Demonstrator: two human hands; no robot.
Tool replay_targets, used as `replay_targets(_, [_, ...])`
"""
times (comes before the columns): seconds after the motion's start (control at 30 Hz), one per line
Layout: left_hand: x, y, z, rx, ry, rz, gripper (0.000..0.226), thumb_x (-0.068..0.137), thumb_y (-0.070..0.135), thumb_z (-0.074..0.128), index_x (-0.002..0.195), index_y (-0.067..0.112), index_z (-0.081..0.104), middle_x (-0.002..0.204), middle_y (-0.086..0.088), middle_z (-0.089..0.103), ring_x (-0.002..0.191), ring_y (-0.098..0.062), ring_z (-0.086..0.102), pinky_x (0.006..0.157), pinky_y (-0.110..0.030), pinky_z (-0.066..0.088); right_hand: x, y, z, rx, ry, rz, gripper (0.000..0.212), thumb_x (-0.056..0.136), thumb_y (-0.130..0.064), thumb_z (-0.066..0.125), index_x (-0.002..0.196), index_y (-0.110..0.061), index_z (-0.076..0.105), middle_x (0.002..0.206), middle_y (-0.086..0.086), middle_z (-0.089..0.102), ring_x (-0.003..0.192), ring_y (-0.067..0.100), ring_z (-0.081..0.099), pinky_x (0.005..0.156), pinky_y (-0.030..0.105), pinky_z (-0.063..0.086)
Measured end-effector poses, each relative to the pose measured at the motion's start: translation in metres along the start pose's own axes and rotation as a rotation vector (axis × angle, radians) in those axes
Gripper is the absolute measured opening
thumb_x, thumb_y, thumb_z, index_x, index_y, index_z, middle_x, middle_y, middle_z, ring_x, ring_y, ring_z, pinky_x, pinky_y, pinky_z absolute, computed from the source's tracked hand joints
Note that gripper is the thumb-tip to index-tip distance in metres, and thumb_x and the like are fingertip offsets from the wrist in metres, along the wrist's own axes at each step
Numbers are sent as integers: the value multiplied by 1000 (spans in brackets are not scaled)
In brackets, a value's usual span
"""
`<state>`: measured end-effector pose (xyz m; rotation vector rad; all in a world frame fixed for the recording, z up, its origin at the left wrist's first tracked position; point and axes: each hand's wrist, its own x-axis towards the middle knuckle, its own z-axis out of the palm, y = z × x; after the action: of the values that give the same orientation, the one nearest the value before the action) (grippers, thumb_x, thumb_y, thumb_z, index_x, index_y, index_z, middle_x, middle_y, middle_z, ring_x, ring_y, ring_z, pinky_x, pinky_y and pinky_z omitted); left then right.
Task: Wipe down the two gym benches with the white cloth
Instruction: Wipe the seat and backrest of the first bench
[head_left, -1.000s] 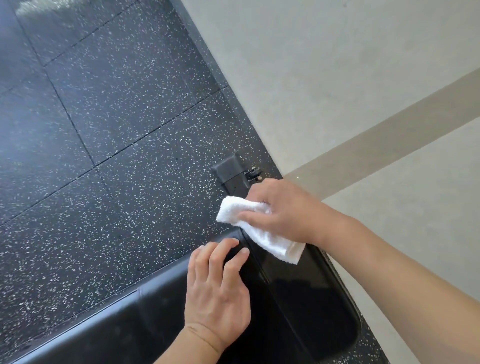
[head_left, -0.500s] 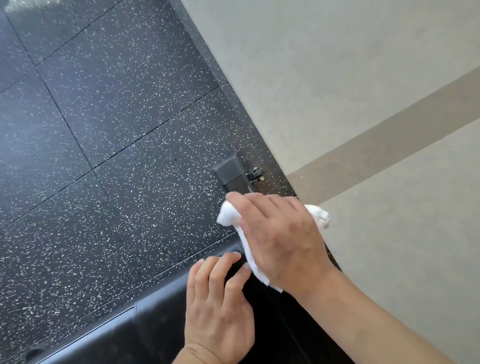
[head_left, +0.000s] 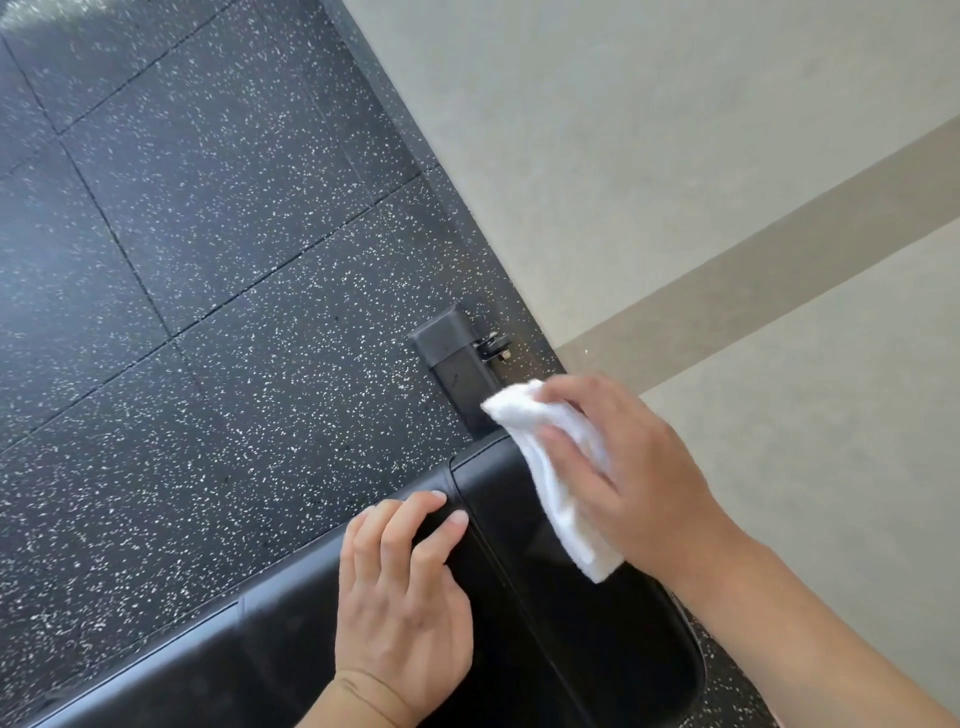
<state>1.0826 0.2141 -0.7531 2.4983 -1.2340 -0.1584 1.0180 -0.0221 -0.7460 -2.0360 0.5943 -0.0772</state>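
Right hand gripping white cloth, fingers clamped over it, pressing it flat onto black bench pad at the pad's far end. Cloth folded, lying as a strip: upper corner poking out past the fingertips over the bench frame foot, lower end sticking out under the palm onto the glossy top face.

Left hand holding nothing, resting palm-down on the pad, fingers half curled over the near edge by the seam, just beside the cloth, not touching it.

Pad sitting low in frame, running from lower left to the rounded end at lower right. Black metal foot with a bolted bracket sticking out beyond the pad's end, sitting on black speckled rubber floor tiles. Pale grey floor with a darker tan stripe filling the right side, meeting the rubber along a diagonal edge.

Only one bench showing.
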Motion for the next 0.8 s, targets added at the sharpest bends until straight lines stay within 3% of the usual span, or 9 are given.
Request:
replay_targets(0.1, [0,-2,1,-5,-14,12,50,80,4,44,128,15,51,139,-9,49,122,-37,50,106,-63,43,-35,-5,11,-88,19,-62,27,103,-33,58,128,-22,57,134,-11,51,117,17,50,101,32,42])
replay_targets(0.23, [-1,-2,0,-7,-14,8,49,81,5,44,128,15,51,139,-9,49,122,-37,50,102,-65,46,-3,-16,25,-145,35,-3,25,101,-39,55,118,-22,60,119,-8,56,103,21,50,90,40,46])
replay_targets(0.33, [0,-2,-2,-12,-27,10,49,81,5,45,128,15,51,139,-9,49,122,-37,50,102,-64,46,42,-19,28,-107,-142,68,21,98,-44,56,102,-24,61,100,-11,59,96,18,52,86,43,47])
replay_targets(0.4, [0,-2,-2,-17,-36,10,50,80,5,46,129,15,51,139,-10,50,122,-37,49,104,-62,45,64,-17,24,36,-337,170,17,97,-45,61,95,-28,61,93,-11,62,93,14,56,86,43,49])
replay_targets(0.47, [0,-2,-2,-21,-35,10,50,80,5,46,129,14,51,139,-10,50,123,-38,49,105,-62,45,71,-16,20,135,-427,222,16,97,-45,62,91,-30,61,88,-12,64,89,12,59,83,40,50])
replay_targets(0.53, [-1,-2,-2,-22,-26,11,49,81,6,46,129,14,51,140,-10,50,123,-38,49,104,-62,45,59,-15,18,77,-348,168,19,97,-46,58,94,-28,59,92,-10,62,93,15,57,84,41,48])
replay_targets(0.67, [-1,-2,-2,-19,-27,-1,49,81,8,46,129,15,52,141,-8,49,124,-37,48,105,-63,45,1,-12,20,-46,28,5,15,105,-37,56,112,-24,58,110,-11,53,102,19,51,91,32,43])
replay_targets(0.8, [-1,-2,-1,-26,-15,-1,48,82,8,46,129,15,52,141,-8,49,125,-36,47,109,-61,42,-24,-8,26,-167,138,-49,21,104,-31,54,118,-17,62,118,-4,53,100,20,48,90,31,41])
